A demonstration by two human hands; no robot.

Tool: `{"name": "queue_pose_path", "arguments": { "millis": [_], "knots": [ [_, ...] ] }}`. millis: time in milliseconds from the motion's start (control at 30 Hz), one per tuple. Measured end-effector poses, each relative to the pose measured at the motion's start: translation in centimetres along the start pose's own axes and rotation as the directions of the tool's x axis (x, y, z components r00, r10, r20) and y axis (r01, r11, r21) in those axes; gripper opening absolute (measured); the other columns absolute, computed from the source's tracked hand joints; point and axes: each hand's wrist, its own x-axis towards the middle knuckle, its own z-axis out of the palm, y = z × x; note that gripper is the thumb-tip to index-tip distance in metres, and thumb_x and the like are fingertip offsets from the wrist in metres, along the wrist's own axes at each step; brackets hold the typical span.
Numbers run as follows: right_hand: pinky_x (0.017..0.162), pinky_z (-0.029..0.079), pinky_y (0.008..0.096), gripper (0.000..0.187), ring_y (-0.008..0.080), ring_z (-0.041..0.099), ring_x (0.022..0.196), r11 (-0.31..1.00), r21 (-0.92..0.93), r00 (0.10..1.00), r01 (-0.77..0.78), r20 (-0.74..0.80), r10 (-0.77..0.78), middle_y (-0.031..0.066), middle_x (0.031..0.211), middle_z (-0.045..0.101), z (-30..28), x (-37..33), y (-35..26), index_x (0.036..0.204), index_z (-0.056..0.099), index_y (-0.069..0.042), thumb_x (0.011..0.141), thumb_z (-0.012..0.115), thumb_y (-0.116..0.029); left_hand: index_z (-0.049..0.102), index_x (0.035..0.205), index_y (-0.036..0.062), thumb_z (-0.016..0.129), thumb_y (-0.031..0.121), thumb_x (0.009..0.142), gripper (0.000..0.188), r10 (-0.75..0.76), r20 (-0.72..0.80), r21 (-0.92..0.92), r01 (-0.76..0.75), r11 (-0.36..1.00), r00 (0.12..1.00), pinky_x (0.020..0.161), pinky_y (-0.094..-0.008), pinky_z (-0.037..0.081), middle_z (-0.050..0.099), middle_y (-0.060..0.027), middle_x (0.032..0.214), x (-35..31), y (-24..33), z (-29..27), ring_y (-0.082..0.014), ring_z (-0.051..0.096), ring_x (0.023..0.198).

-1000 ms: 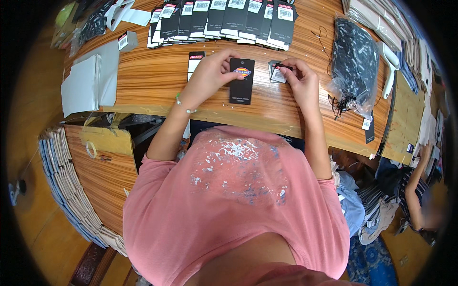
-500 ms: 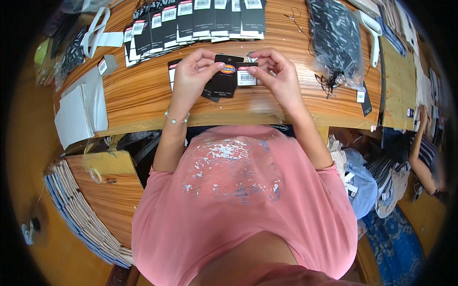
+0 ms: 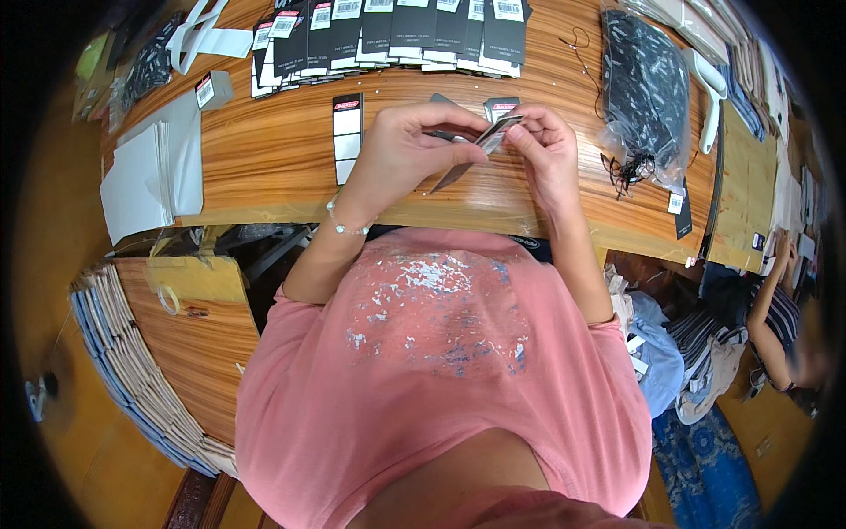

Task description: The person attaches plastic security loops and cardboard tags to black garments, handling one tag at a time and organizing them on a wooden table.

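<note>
Above the table's near edge, my left hand (image 3: 421, 145) and my right hand (image 3: 548, 150) are close together, both closed on dark hang tags (image 3: 454, 176). The tags are tilted nearly edge-on, so their number cannot be made out. My right thumb and fingers pinch the upper end, while my left thumb presses along the side. A small dark piece shows between my left fingers. Left of that hand lies a long black tag with white label panels (image 3: 348, 141). Just beyond my fingers, another tag with a red band (image 3: 500, 108) is partly hidden.
Overlapping rows of black hang tags (image 3: 397, 31) cover the far side. To the right are a clear bag of black string fasteners (image 3: 645, 88) and a white handheld tool (image 3: 708, 101). White sheets (image 3: 141, 181) and a small grey box (image 3: 213, 90) lie left. A co-worker's arm (image 3: 768, 317) shows at far right.
The tags in my hands have turned from facing up to nearly edge-on. My left hand has moved right, over the tags. The view has shifted slightly.
</note>
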Motion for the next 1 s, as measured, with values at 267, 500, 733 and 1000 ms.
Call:
{"name": "queue_pose_path", "arguments": {
  "millis": [267,500,733,1000],
  "knots": [
    [0.072,0.047,0.0233,0.014,0.012,0.058,0.081,0.974,0.222,0.998,-0.056,0.009,0.055,0.0078,0.09,0.061,-0.6,0.0,0.3,0.096,0.053,0.0,0.082,0.056,0.001,0.06,0.1,-0.0048,0.062,-0.003,0.076,0.024,-0.035,0.051,0.063,0.031,0.998,0.998,0.075,-0.0218,0.048,0.061,-0.0086,0.098,0.7,-0.4,-0.1,-0.0118,0.059,0.083],
    [0.061,0.043,0.0192,0.014,0.0044,0.052,0.07,0.954,-0.297,0.994,0.04,-0.088,-0.069,-0.0012,0.077,0.057,0.7,-0.7,-1.1,0.09,0.057,-0.003,0.079,0.064,-0.009,0.054,0.109,-0.003,0.06,-0.008,0.076,0.034,0.069,-0.114,0.195,-0.045,0.98,0.991,0.071,-0.0187,0.049,0.062,-0.0095,0.09,0.5,-0.1,1.3,-0.0092,0.059,0.081],
    [0.061,0.044,0.0265,0.007,0.015,0.056,0.065,0.313,-0.937,0.87,-0.156,-0.281,-0.406,0.0076,0.073,0.061,-8.9,-7.1,-6.6,0.079,0.061,-0.001,0.076,0.063,-0.007,0.054,0.107,-0.0049,0.058,-0.008,0.078,0.03,0.055,-0.121,0.114,-0.041,0.993,0.991,0.071,-0.0182,0.048,0.061,-0.0083,0.088,0.4,-1.5,0.0,-0.0089,0.058,0.081],
    [0.061,0.044,0.0287,0.014,0.0211,0.056,0.065,0.176,-0.947,0.829,-0.269,-0.321,-0.459,0.0105,0.075,0.059,-13.8,-8.8,-5.7,0.088,0.066,-0.003,0.074,0.062,-0.005,0.053,0.106,-0.005,0.057,-0.006,0.079,0.028,0.041,-0.044,0.107,-0.036,0.994,0.998,0.071,-0.0179,0.046,0.061,-0.0079,0.089,0.5,-1.2,0.6,-0.0088,0.057,0.081]
  ]
}}
